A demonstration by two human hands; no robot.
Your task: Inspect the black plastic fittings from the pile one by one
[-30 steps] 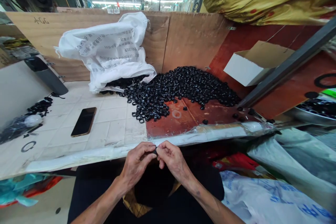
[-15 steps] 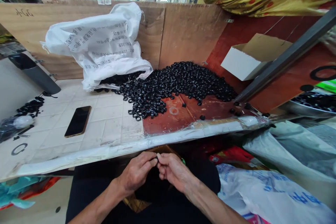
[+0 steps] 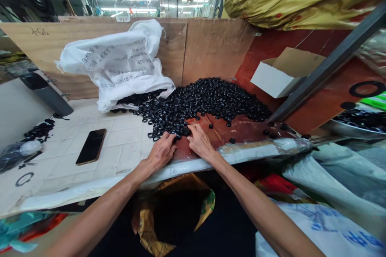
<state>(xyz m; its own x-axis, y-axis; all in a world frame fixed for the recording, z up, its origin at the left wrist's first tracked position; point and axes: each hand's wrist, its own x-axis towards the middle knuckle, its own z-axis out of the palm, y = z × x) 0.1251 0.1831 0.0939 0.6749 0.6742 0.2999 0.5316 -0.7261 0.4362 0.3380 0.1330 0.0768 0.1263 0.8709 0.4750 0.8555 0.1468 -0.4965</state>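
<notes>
1. At the far left, a dark grey cylinder (image 3: 51,95) leans beside a pale panel; small black parts (image 3: 39,129) and a clear plastic bag (image 3: 12,157) with dark contents lie nearer the person.
2. A flat ring (image 3: 24,179) rests near the front edge of the surface (image 3: 119,138), which is pale on this side and red-brown further right.
3. Next comes a phone (image 3: 91,147), lying flat with its dark screen up, well apart from the hands.
4. Behind it, a white printed sack (image 3: 117,64) slumps against the wooden board (image 3: 214,46), its mouth over some of the black rings (image 3: 211,98).
5. The left hand (image 3: 163,151) reaches the near edge of the heap, fingers bent and touching rings; whether it pinches one cannot be told.
6. The rings spread in a heap from the sack's mouth to the red panel at right.
7. The right hand (image 3: 200,141) is just beside the left, apart from it, fingertips at the same edge; its grip cannot be told either.
8. Further right, a few loose black pieces (image 3: 232,140) lie near the front edge, and an open white box (image 3: 271,78) sits behind a slanting metal post (image 3: 328,64).
</notes>
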